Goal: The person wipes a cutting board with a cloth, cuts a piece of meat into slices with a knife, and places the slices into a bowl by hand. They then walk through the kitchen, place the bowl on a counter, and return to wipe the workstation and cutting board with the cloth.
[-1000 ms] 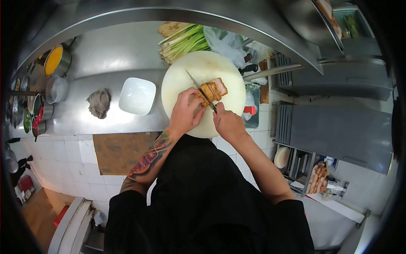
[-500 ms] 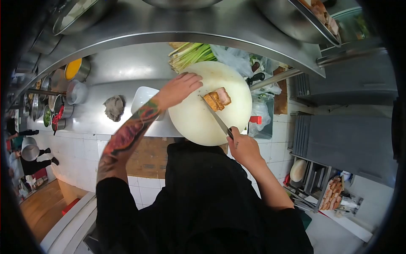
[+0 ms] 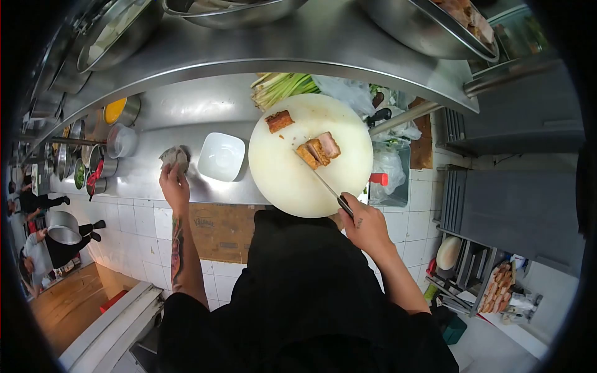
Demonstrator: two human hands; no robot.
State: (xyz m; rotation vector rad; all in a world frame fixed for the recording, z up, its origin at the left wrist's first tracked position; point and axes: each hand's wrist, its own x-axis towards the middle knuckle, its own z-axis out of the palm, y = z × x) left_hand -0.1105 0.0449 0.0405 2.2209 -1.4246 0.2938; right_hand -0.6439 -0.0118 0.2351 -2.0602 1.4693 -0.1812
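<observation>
My right hand [image 3: 365,227] is closed round the dark handle of a kitchen knife [image 3: 320,179]. Its blade lies low over the round white cutting board [image 3: 273,180], the tip beside cut pieces of browned roast pork [image 3: 317,151]. A separate chunk of roast pork [image 3: 279,121] rests at the board's upper left, with crumbs near it. On the steel counter to the left, my left hand [image 3: 175,184] has its fingers on a crumpled grey cloth [image 3: 175,156] and grips it. Between cloth and board stands a white square bowl [image 3: 222,156] with nothing visible in it.
Spring onions [image 3: 283,90] and plastic bags [image 3: 345,90] lie behind the board. A steel shelf [image 3: 267,65] with large metal bowls [image 3: 429,28] overhangs the counter. Containers [image 3: 121,141] line the left side. A co-worker [image 3: 53,239] holding a pot is at far left.
My left hand has moved from the board's upper left across to the grey cloth and taken hold of it. The separate pork chunk and whole bowl now show. My right hand still holds the knife.
</observation>
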